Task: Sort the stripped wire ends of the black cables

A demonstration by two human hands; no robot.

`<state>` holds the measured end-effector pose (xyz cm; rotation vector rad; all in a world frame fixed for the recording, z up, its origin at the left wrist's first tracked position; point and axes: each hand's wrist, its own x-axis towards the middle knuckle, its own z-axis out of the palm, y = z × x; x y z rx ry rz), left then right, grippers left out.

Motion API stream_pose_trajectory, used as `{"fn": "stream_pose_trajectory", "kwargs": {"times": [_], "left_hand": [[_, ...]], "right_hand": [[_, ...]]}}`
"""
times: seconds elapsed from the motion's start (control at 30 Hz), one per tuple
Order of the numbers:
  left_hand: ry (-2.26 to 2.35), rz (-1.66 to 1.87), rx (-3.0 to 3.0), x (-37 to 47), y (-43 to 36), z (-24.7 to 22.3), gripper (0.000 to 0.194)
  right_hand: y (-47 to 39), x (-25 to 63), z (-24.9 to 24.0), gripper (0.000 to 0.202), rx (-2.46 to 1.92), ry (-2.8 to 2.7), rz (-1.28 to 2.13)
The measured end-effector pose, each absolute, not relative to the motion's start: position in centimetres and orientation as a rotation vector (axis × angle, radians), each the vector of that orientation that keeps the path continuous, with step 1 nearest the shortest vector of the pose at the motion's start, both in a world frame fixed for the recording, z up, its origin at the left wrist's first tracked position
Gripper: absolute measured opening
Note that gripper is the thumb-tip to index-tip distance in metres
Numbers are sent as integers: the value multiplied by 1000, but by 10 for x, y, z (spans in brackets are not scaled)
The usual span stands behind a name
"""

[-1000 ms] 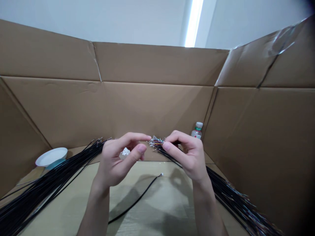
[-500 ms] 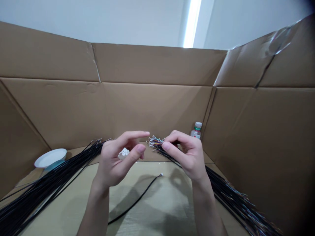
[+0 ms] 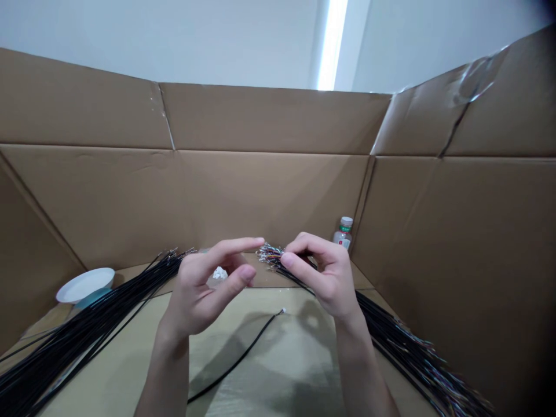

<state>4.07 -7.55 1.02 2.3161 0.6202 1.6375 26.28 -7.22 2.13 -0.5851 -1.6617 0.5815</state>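
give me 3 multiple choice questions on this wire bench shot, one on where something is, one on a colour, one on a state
1. Where does the small bottle stand?
A. in the far right corner of the cardboard screen
B. beside the white bowl
C. under the left hand

2. What colour is the single cable lying on the table between the forearms?
A. white
B. black
C. red

3. What is the right hand doing?
A. lying flat on the table
B. gripping the bottle
C. pinching the tips of the cable bundle

Answers:
1 A, it stands where the back and right panels meet.
2 B, its sheath is black, with a pale tip.
3 C, thumb and fingers close on the coloured wire ends, while the left hand hangs open beside them.
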Motion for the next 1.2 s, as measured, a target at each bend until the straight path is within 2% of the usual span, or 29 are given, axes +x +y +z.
{"fn": "stream_pose_trajectory", "kwargs": {"times": [0.4, 0.6, 0.83, 0.97, 1.2], "left_hand": [[758, 1486, 2469, 32, -76, 19, 31], [862, 1109, 2507, 22, -75, 22, 31], [773, 1477, 2346, 24, -78, 17, 38], [682, 1466, 2365, 24, -79, 13, 31], [626, 1494, 2401, 28, -79, 16, 31]], "right_hand": [[-73, 266, 22, 20, -562, -1660, 596], [-74, 263, 20, 20, -550, -1665, 622], [-72, 263, 18, 19, -563, -1669, 617], [-72, 262, 18, 19, -573, -1679, 608], [-71, 261, 18, 20, -578, -1673, 621]]}}
